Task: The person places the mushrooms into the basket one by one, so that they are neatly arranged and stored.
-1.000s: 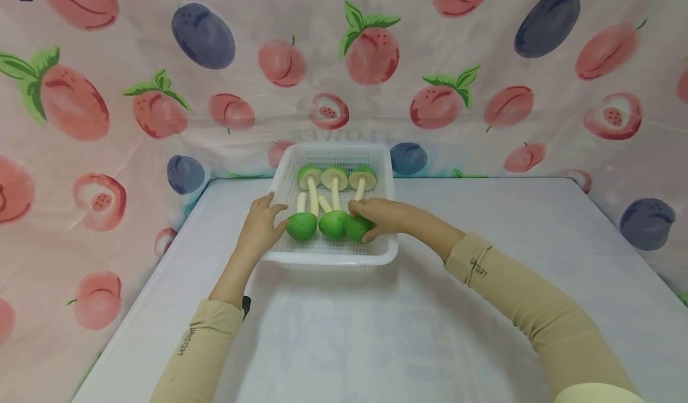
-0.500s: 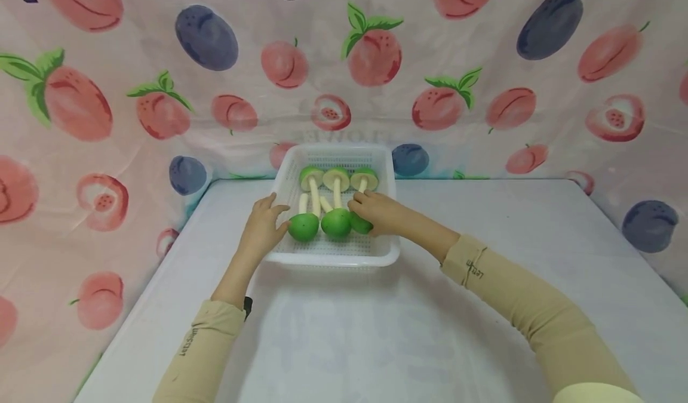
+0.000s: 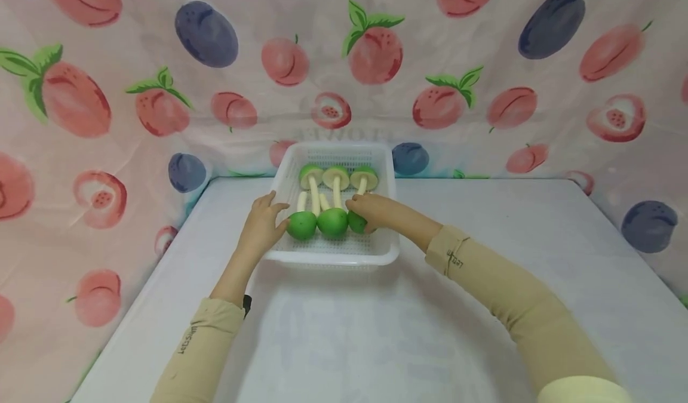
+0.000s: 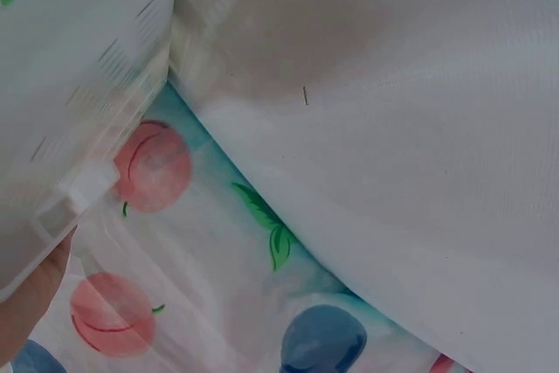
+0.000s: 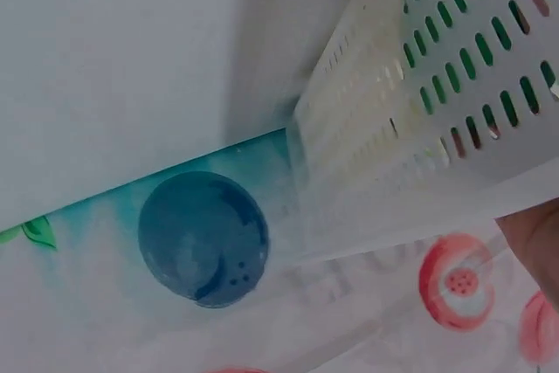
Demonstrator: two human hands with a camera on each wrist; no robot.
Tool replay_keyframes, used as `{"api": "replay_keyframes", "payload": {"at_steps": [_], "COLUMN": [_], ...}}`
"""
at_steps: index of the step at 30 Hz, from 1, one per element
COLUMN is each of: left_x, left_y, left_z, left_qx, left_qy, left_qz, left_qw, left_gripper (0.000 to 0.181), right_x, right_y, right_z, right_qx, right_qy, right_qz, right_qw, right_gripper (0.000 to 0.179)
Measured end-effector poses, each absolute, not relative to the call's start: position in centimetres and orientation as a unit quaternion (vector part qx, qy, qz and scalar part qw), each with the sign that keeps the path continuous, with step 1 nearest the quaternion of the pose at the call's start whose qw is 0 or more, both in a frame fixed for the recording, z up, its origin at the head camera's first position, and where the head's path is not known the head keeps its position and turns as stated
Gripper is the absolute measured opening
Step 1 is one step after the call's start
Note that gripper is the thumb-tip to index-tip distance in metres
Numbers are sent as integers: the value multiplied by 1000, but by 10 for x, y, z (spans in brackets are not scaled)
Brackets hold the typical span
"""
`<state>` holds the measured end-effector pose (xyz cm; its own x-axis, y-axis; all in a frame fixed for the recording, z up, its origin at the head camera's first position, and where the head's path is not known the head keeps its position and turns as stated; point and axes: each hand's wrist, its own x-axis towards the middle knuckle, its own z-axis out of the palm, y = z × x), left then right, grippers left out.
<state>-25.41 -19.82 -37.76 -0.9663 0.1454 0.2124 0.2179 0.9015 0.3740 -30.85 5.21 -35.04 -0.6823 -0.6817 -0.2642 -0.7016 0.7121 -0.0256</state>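
Note:
Inside a white plastic basket point(image 3: 387, 251) lie several toy mushrooms with green caps and pale stems. The far row has its caps at the back, among them a middle mushroom point(image 3: 337, 179); the near row has its caps toward the front. My right hand point(image 3: 378, 210) reaches over the right wall and grips the cap of the near right mushroom point(image 3: 356, 221), covering its stem. On the left rim rests my left hand point(image 3: 260, 227), fingers spread, thumb tip right at the near left mushroom point(image 3: 302, 225). The near middle mushroom point(image 3: 332, 222) lies between them.
The basket stands at the back of a white-covered table point(image 3: 344, 331). Behind it hangs a fruit-print cloth point(image 3: 376, 116), also along the left side. Both wrist views mostly show slotted basket walls point(image 5: 472, 67), the table cover and the cloth.
The near right mushroom first shifted slightly away from the front under my right hand, then a little left. The near middle mushroom has slid slightly left. My right forearm moved left; my left hand stayed.

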Motion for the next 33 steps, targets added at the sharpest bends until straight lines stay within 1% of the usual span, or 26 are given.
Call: {"api": "replay_keyframes", "payload": {"at_steps": [4,8,12,16,19,22,28,33], "left_x": [-253,-252,-253,-253,-253,-253,-254,-253], "left_y": [-199,-199,-198,-197,-197,-196,-195,-196], "left_z": [-379,-380,-381,-381,-380,-379,-377,-378], "left_qx": [-92,-93,-94,-95,-94,-94,-94,-100], "left_qy": [-971,-970,-969,-969,-969,-969,-971,-971], "left_qz": [-200,-206,-207,-208,-209,-208,-202,-197], "left_qw": [92,91,99,96,90,91,89,87], "left_gripper": [35,35,35,35,36,36,36,36], "right_x": [-311,-311,-312,-314,-313,-312,-307,-306], "right_y": [52,56,63,65,63,60,59,58], "right_z": [-356,-355,-350,-352,-356,-358,-361,-366], "right_qx": [-375,-397,-418,-411,-394,-380,-356,-339], "right_qy": [915,903,893,898,911,920,929,934], "right_qz": [27,22,-18,-41,-35,-29,-42,-66], "right_qw": [144,161,166,148,113,86,90,93], "right_gripper": [59,60,50,43,40,41,53,54]}}
